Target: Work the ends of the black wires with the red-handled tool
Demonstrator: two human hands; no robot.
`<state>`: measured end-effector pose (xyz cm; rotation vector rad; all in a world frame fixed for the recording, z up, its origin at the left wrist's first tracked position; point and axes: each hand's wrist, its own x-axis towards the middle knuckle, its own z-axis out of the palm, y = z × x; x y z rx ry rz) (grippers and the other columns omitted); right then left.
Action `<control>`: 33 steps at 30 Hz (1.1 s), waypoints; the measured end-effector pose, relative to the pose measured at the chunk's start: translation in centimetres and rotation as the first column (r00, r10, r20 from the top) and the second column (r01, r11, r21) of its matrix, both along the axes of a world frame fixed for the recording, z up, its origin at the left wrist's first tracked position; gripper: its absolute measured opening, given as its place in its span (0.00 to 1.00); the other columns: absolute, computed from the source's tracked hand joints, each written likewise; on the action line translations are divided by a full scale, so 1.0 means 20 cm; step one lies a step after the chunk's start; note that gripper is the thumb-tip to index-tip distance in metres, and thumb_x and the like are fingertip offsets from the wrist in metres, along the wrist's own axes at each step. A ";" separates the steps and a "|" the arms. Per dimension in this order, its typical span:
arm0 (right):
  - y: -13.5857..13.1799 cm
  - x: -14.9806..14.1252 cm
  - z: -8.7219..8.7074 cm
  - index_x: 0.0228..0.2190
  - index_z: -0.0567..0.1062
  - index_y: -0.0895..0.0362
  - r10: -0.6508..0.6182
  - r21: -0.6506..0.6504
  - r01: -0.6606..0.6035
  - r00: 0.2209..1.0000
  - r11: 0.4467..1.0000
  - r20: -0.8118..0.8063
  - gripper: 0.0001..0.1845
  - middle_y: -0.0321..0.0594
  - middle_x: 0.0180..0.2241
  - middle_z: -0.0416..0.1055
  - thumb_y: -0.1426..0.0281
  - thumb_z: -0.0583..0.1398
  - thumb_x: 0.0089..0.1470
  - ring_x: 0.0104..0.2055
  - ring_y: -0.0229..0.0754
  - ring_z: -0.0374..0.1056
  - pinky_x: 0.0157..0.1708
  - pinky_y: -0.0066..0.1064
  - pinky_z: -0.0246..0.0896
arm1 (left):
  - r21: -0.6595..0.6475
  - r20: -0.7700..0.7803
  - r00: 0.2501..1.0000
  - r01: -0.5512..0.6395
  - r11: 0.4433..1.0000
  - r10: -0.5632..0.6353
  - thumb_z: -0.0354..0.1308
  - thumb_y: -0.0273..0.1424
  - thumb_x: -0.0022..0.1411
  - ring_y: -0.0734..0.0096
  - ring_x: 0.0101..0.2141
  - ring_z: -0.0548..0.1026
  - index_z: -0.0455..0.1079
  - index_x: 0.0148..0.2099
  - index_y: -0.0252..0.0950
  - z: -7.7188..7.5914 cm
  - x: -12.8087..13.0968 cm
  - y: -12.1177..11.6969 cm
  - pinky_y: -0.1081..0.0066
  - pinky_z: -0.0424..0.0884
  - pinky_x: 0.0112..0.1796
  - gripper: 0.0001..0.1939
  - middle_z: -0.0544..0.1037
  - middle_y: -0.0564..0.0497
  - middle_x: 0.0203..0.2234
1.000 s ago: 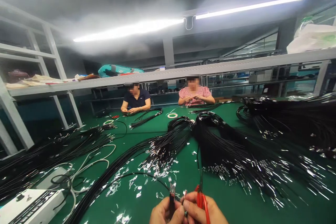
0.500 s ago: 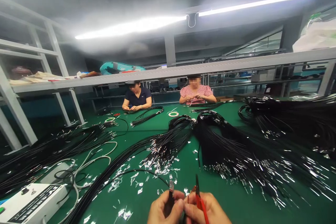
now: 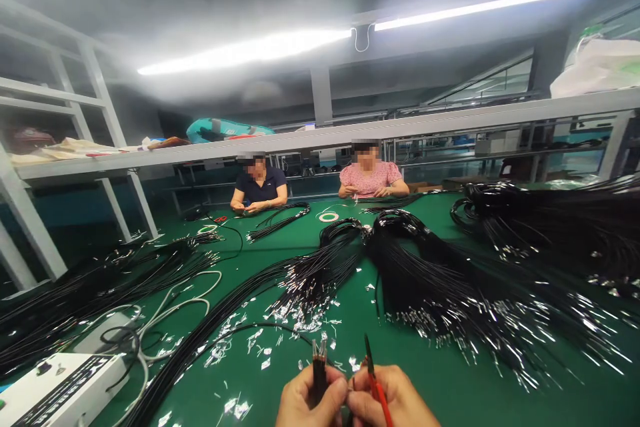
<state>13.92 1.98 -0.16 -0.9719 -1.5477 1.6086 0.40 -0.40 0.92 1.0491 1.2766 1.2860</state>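
Largest of all, the green table point(image 3: 453, 387) spread beneath and beyond our fingers. Across it, well apart from them, we saw one person in pink point(image 3: 373, 177) and another in a dark shirt point(image 3: 261, 188). Forward and to the right of our fingers lay a broad fan of black cables point(image 3: 425, 273), its bright ends pointing mostly back toward us. To their left a long cable bundle point(image 3: 175, 355) slanted down toward the lower edge, and farther left sat a white box point(image 3: 65, 383).

Our two hands were close together at the bottom. The fingers point(image 3: 334, 397) of our left hand point(image 3: 303, 407) were drawn in, thumb against the rest, clamped around a small bunch of cables point(image 3: 319, 377) that stood nearly upright, bare shiny tips above the grip. The fingers point(image 3: 397, 383) of our right hand point(image 3: 400, 403) were curled closed, holding red-handled scissors point(image 3: 381, 397) at a tilt, dark blades upward and past the fingertips. Our thumbs nearly met; between them we had a thin lead point(image 3: 351, 383), though we could not tell which fingers gripped it. Smallest, the bright scraps point(image 3: 237, 408) were scattered left of our fingers and ahead of them.
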 end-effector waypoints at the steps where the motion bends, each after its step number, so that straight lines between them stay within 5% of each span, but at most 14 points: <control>1: 0.00 0.00 0.00 0.20 0.64 0.57 0.000 0.002 0.000 1.000 1.000 0.002 0.11 0.31 0.13 0.66 0.64 0.59 0.43 0.13 0.29 0.54 0.12 0.21 0.43 | 0.011 -0.002 1.000 0.003 1.000 -0.003 0.64 0.49 0.33 0.81 0.13 0.60 0.66 0.23 0.31 -0.01 0.00 0.00 0.78 0.55 0.17 0.25 0.64 0.57 0.10; 9: 0.01 0.00 0.03 0.20 0.66 0.58 -0.018 0.044 0.013 0.993 0.999 0.118 0.16 0.35 0.15 0.67 0.57 0.58 0.41 0.13 0.30 0.53 0.11 0.22 0.43 | 0.072 -0.126 0.992 0.024 0.997 -0.014 0.54 0.55 0.41 0.80 0.10 0.60 0.60 0.23 0.34 -0.07 0.02 0.02 0.79 0.54 0.15 0.26 0.62 0.58 0.08; 14: 0.00 0.00 0.03 0.20 0.67 0.59 -0.020 0.101 0.007 0.992 0.995 0.127 0.15 0.36 0.15 0.68 0.59 0.59 0.41 0.15 0.32 0.57 0.14 0.23 0.47 | 0.069 0.037 0.999 0.024 0.997 -0.027 0.59 0.53 0.37 0.83 0.10 0.57 0.62 0.26 0.34 -0.05 0.02 0.02 0.80 0.51 0.14 0.26 0.62 0.59 0.11; 18: -0.01 0.00 0.03 0.19 0.68 0.59 -0.051 0.138 0.031 0.989 0.990 0.142 0.15 0.35 0.15 0.66 0.59 0.59 0.42 0.16 0.33 0.59 0.16 0.23 0.49 | 0.062 0.091 0.996 0.006 0.998 -0.012 0.65 0.48 0.30 0.78 0.18 0.63 0.69 0.29 0.30 -0.04 0.01 0.02 0.77 0.59 0.21 0.28 0.67 0.53 0.17; 28: -0.01 0.01 0.04 0.20 0.69 0.59 -0.083 0.326 -0.029 0.943 0.945 0.323 0.09 0.37 0.17 0.70 0.67 0.55 0.47 0.19 0.36 0.63 0.17 0.23 0.52 | 0.155 0.017 0.997 0.068 0.986 -0.072 0.62 0.48 0.39 0.77 0.19 0.60 0.64 0.23 0.33 -0.05 0.03 0.01 0.76 0.56 0.22 0.22 0.63 0.56 0.15; 33: -0.02 0.02 0.08 0.22 0.69 0.60 -0.091 0.334 -0.031 0.935 0.942 0.344 0.11 0.40 0.19 0.72 0.65 0.54 0.48 0.21 0.39 0.66 0.20 0.25 0.56 | 0.060 0.189 0.958 0.209 0.976 -0.217 0.62 0.48 0.39 0.83 0.14 0.57 0.62 0.26 0.34 -0.05 0.03 0.02 0.77 0.51 0.17 0.23 0.61 0.59 0.15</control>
